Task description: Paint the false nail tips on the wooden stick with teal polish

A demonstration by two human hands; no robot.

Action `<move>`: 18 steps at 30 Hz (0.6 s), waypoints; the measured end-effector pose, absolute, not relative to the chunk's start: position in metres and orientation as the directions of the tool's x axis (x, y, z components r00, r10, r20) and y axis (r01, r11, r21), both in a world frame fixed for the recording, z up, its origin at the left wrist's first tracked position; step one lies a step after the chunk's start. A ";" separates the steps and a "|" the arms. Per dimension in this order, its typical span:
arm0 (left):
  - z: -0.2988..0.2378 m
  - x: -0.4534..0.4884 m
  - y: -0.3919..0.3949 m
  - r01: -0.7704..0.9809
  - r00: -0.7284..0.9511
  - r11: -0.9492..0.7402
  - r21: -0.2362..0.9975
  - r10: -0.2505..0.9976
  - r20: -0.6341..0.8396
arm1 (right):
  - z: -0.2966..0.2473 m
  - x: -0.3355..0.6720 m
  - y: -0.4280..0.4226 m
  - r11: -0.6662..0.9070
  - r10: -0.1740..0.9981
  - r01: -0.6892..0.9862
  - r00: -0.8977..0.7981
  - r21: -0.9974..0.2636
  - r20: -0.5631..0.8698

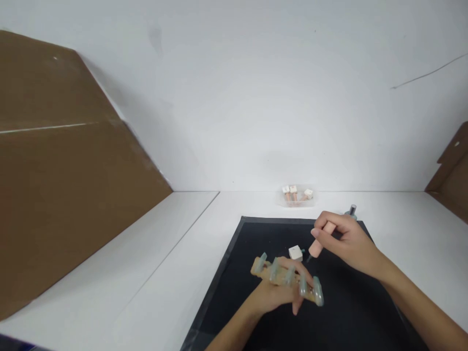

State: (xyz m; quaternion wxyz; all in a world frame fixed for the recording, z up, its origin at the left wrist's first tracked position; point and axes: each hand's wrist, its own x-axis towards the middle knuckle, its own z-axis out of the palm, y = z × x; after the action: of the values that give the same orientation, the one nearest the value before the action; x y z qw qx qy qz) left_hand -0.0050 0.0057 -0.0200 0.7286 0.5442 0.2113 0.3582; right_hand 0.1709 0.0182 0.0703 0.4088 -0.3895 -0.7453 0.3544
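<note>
My left hand point(272, 295) is closed around a tan, flat strip point(281, 277) that carries several glossy, pale green nail tips point(289, 276) standing in a row. Between the fingers and thumb of my right hand point(343, 239) is a peach-coloured, cylindrical nail polish brush point(320, 243), slanting down to the left, its thin dark tip just above the mat. A small white square bottle point(296, 253) sits on the mat between my hands, just beyond the strip. Something small and green shows at its right side.
A clear plastic box point(298, 202) behind the mat holds several white-and-peach bottles. Partly behind my right hand stands a teal item with a silvery top point(352, 210). A black mat point(252, 243) lies on the white table point(175, 273). Brown cardboard panels point(66, 170) flank both sides.
</note>
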 end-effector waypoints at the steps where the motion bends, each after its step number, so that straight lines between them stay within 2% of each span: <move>1: -0.022 -0.005 0.007 -0.382 0.660 0.193 0.904 0.742 0.121 | 0.072 0.171 0.017 0.444 0.867 0.265 -0.367 -0.856 0.336; 4: -0.022 -0.004 0.008 -0.551 0.668 0.293 0.781 0.716 0.203 | 0.075 0.170 0.015 0.430 0.854 0.169 -0.395 -0.887 0.338; 6: -0.019 -0.004 0.009 -0.600 0.688 0.357 0.715 0.688 0.234 | 0.075 0.169 0.014 0.402 0.851 0.113 -0.412 -0.909 0.325; 13: -0.029 -0.006 0.012 -0.603 0.768 0.527 0.598 0.587 0.258 | 0.071 0.162 0.013 0.263 0.850 -0.077 -0.452 -0.962 0.269; 18: -0.036 -0.005 0.013 -0.580 0.792 0.550 0.600 0.553 0.259 | 0.066 0.161 0.013 0.205 0.851 -0.060 -0.482 -0.977 0.208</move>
State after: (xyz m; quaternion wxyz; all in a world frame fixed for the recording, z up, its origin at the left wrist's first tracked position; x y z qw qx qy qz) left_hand -0.0047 0.0131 -0.0356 0.8801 0.3482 -0.0194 0.3221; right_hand 0.1613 0.0135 0.0658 0.4108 -0.3001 -0.6586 0.5545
